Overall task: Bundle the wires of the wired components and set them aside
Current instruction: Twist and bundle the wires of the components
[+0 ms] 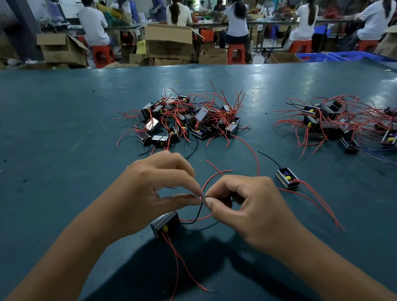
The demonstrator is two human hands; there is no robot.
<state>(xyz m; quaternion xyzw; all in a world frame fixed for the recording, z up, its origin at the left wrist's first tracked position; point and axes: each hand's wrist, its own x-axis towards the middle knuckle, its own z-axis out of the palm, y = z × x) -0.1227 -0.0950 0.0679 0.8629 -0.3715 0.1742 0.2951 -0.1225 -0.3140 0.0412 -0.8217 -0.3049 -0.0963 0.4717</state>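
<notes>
A small black box component (164, 224) with a yellow part hangs just above the green table, below my hands. Its red and black wires (202, 199) rise to my fingertips. My left hand (158, 185) pinches the wires between thumb and forefinger. My right hand (243, 204) pinches the same wires from the other side, fingertips almost touching the left ones. Two more red wires (180, 263) trail from the box toward me. A single component (287, 178) with long red wires lies to the right of my hands.
A pile of components with tangled red wires (185, 122) lies on the green table (46, 146) ahead of my hands. A second, larger pile (356, 127) spreads at the right. Beyond the table's far edge sit workers on red stools among cardboard boxes (168, 40).
</notes>
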